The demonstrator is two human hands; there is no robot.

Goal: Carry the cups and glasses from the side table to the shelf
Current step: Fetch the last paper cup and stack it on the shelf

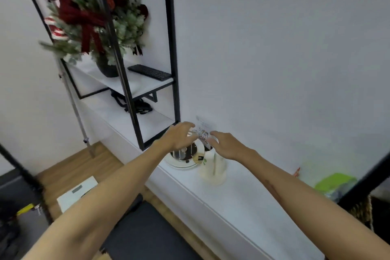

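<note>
Nearest stands a pale cup (213, 170), upright on the white side table (253, 202), long axis vertical, mouth up. Beyond it both hands reach out with fingers spread: left hand (179, 136) and right hand (224, 145) flank a clear glass (203, 135) bearing a QR label; whether either touches it cannot be told. A loose grip could tip it onto the plate (181, 163) below

There is only one camera, and it sits on the person's head, looking forward and down along both bare arms. It is close to the white worktop (242, 202), which runs slanted across the picture, and it faces the white wall (274, 48) behind it. The view is wide and tilted, so the black shelf (152, 84) leans at the upper left and the wood floor (69, 164) shows at the lower left.
</note>
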